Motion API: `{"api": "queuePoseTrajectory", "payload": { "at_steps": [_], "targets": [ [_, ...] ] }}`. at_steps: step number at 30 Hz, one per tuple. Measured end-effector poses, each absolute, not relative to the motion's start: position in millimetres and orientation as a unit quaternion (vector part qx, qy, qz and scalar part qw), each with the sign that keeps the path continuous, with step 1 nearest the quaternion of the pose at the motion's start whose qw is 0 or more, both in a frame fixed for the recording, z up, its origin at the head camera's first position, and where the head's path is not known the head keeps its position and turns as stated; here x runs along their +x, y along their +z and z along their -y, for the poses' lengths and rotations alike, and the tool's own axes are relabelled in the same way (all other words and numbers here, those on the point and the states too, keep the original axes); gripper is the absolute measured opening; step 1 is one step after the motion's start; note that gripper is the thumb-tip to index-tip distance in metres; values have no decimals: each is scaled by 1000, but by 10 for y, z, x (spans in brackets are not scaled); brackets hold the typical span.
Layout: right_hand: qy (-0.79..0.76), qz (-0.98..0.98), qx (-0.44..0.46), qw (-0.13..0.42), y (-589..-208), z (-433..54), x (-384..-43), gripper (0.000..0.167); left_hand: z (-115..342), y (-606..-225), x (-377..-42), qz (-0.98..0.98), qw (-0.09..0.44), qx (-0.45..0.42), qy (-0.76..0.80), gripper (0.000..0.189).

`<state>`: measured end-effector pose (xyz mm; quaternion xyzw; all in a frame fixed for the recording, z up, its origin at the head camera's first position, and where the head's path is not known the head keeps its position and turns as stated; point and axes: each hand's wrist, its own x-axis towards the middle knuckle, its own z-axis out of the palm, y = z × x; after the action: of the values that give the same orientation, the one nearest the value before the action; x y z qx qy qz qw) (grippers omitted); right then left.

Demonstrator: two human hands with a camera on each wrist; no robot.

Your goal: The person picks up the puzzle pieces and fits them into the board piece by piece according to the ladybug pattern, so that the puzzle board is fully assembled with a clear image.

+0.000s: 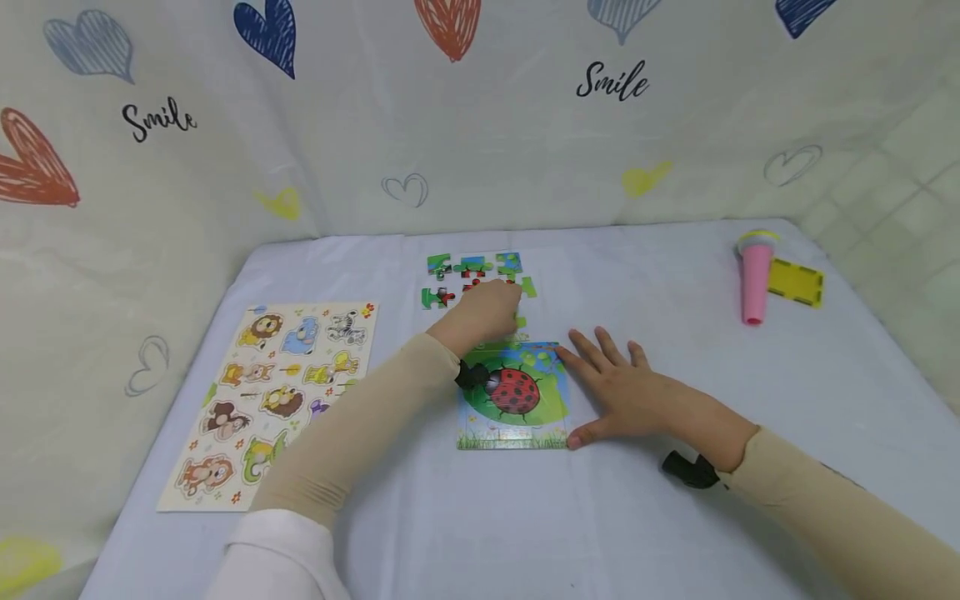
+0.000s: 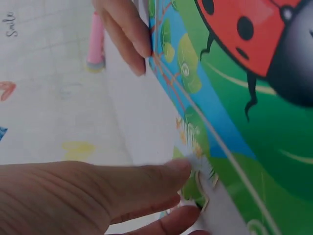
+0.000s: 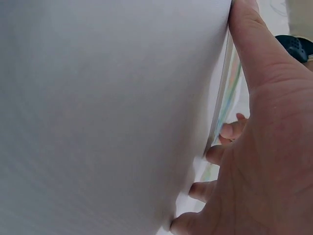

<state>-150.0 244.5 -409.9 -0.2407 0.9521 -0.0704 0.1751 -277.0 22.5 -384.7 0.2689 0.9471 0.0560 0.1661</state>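
got my left hand (image 1: pixel 483 310) pinching a puzzle piece (image 2: pixel 192 190) just above the ladybug board (image 1: pixel 513 404), which is mid-frame in the head view, other pieces (image 1: pixel 438 266) upper middle, right hand (image 1: pixel 626 396) fingers spread, thumb touching the board's right edge

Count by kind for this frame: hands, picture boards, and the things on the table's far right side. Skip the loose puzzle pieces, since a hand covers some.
Hands: 2 (left hand, right hand)
Picture boards: 2 (ladybug board, animal board)
Pink microphone-shaped item: 1
Yellow rectangular item: 1
Total: 6
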Motion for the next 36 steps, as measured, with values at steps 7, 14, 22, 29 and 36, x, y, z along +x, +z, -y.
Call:
{"api": "queuePoseTrajectory", "payload": {
  "at_steps": [7, 14, 22, 29, 36],
  "targets": [
    [-72, -952, -242, 173, -4093, -2428, -1487, 130, -230, -3918, -2761, -948, 168, 252, 95, 20],
    [-71, -952, -240, 177, -4122, -2428, -1505, 132, -139, -3976, -2718, -935, 127, 274, 188, 21],
    [-66, -952, -241, 175, -4141, -2442, -1527, 134, -46, -3998, -2639, -907, 94, 302, 279, 11],
    [-65, -952, -243, 175, -4146, -2434, -1535, 133, -15, -3918, -2469, -870, 148, 284, 374, 13],
    [-60, -952, -239, 179, -4122, -2425, -1527, 133, -39, -3891, -2273, -832, 229, 303, 404, 16]
  ]
}}
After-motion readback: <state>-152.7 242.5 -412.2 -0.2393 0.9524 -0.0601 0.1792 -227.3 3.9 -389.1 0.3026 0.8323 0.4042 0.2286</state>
